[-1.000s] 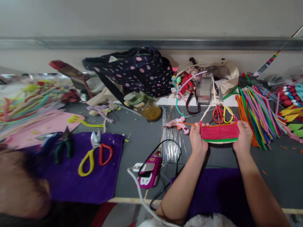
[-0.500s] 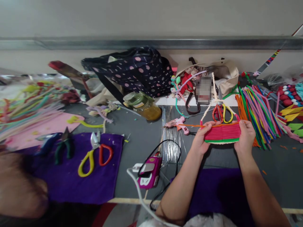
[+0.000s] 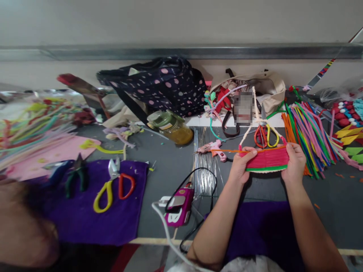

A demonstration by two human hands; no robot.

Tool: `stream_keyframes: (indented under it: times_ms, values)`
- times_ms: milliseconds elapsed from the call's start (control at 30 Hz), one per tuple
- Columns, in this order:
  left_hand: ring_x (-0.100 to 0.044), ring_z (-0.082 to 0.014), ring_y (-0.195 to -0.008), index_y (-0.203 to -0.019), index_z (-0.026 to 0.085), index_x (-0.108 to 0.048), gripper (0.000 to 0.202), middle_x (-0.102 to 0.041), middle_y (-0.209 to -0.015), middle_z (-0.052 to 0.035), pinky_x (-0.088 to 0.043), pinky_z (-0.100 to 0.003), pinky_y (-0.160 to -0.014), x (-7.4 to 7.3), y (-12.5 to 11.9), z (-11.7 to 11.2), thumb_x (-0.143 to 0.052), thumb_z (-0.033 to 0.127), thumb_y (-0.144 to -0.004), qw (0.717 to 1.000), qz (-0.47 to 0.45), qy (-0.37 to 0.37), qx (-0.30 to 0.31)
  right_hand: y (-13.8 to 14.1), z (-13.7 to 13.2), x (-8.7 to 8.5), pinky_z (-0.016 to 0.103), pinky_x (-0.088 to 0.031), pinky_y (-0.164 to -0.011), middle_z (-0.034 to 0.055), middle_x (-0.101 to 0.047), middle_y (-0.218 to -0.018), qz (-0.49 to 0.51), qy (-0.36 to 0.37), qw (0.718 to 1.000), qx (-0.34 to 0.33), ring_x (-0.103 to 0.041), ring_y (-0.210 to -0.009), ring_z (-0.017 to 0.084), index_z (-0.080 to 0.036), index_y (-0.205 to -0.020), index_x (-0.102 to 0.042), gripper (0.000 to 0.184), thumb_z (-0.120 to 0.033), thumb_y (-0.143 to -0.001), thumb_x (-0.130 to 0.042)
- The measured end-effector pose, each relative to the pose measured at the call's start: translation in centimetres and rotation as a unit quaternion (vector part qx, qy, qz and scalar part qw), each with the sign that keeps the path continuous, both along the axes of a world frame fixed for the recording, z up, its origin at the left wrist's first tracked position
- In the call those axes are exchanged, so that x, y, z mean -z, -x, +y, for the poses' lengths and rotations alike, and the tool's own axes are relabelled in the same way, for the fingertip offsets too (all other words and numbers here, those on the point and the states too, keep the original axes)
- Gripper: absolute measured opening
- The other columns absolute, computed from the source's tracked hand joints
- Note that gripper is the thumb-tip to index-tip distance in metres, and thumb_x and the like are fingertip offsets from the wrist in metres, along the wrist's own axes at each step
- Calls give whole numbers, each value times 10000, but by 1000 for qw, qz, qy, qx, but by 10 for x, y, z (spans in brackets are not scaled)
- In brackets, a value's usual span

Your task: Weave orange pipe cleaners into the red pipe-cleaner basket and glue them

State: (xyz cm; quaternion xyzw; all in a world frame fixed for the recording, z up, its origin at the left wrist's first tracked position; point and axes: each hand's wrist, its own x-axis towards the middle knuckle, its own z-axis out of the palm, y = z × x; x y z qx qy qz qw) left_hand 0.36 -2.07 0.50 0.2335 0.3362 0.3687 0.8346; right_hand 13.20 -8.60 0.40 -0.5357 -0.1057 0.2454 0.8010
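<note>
Handwork at a grey desk (image 3: 326, 211), as I see it standing by. The red panel (image 3: 268, 158) is held level between two bare hands, above the desk and in front of scissors (image 3: 271, 129) with one red and one yellow handle. The left hand (image 3: 241, 166) has its grip closed on the panel's left end, thumb laid across the front; the right hand (image 3: 295, 162) has its grip closed on the right end. A green stripe runs along the panel's lower part. An orange strip (image 3: 227, 150) extends leftward from its top edge, passing across the view of a pink glue gun (image 3: 217, 145). Pale cord (image 3: 246, 135) rises from both upper corners.

To the right lies a bundle of coloured stems (image 3: 307, 139); to the left, a magenta box (image 3: 185, 202) and a tilted jar (image 3: 170, 126). Farther left, a purple cloth (image 3: 107, 224) bears green-handled pliers (image 3: 78, 175) and cutters (image 3: 114, 169), beside another person's blurred arm (image 3: 25, 226).
</note>
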Motion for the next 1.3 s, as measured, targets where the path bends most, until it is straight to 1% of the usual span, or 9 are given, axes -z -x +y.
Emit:
stream_keyframes:
  times_ms: [200, 333, 467, 667, 800, 867, 1000, 1167, 1300]
  values:
    - [-698, -215, -721, -696, 137, -641, 311, -737, -741, -75, -510, -345, -779, 1, -3, -1, -868, 231, -505, 999, 25, -18, -36, 1, 0, -1, 313, -538, -606, 21, -723, -700, -10, -1, 1000, 10, -672, -583, 166, -182, -784, -581, 259, -376, -703, -733]
    - [-690, -195, -675, -725, 127, -658, 301, -746, -773, -92, -519, -336, -746, 3, -4, -2, -860, 220, -522, 996, 42, -28, -76, 3, 1, -1, 326, -545, -628, 26, -726, -696, -18, -7, 1000, 17, -684, -611, 176, -184, -781, -575, 254, -367, -704, -734]
    - [-687, -188, -656, -749, 123, -662, 312, -747, -779, -100, -525, -327, -725, 5, -5, -1, -860, 223, -528, 995, 45, -29, -82, 3, 1, 0, 340, -551, -668, 30, -729, -699, -34, -11, 999, 31, -690, -626, 177, -180, -773, -582, 239, -353, -709, -735]
    - [-695, -208, -670, -762, 126, -656, 349, -743, -761, -101, -527, -344, -732, 4, -4, -2, -873, 251, -518, 995, 35, -36, -87, 1, 2, 3, 326, -546, -658, 39, -735, -719, -34, -16, 999, 36, -680, -612, 166, -172, -774, -596, 212, -330, -717, -726]
    - [-707, -230, -748, -771, 127, -650, 326, -740, -767, -104, -524, -351, -767, 3, -3, -1, -842, 322, -591, 996, 25, -44, -77, -1, 2, 5, 332, -546, -650, 39, -734, -726, -31, -9, 999, 24, -681, -614, 171, -171, -779, -597, 228, -345, -714, -730]
    - [-709, -233, -781, -777, 129, -651, 327, -737, -759, -98, -523, -347, -779, 3, -2, 0, -825, 355, -616, 995, 25, -43, -87, -3, 1, 5, 332, -546, -655, 40, -735, -732, -37, -8, 999, 30, -686, -628, 175, -172, -780, -594, 240, -352, -709, -736]
    - [-710, -231, -808, -774, 134, -656, 336, -726, -719, -72, -523, -331, -781, 7, -3, 2, -817, 383, -615, 993, 25, -42, -105, -5, 1, 5, 327, -547, -668, 38, -737, -739, -41, -14, 998, 39, -692, -654, 178, -176, -780, -590, 246, -356, -706, -739]
    - [-710, -219, -799, -767, 142, -646, 337, -717, -692, -54, -523, -318, -771, 8, -4, 3, -815, 392, -616, 989, 24, -53, -134, -4, 1, 4, 338, -549, -657, 45, -742, -754, -32, -16, 999, 24, -695, -647, 188, -179, -789, -592, 241, -363, -717, -728]
    - [-711, -219, -799, -775, 142, -642, 344, -717, -684, -54, -525, -324, -772, 8, -4, 3, -810, 402, -624, 988, 24, -61, -137, -4, 0, 3, 330, -548, -658, 45, -744, -759, -22, -17, 1000, 12, -691, -627, 178, -177, -781, -594, 225, -361, -734, -715]
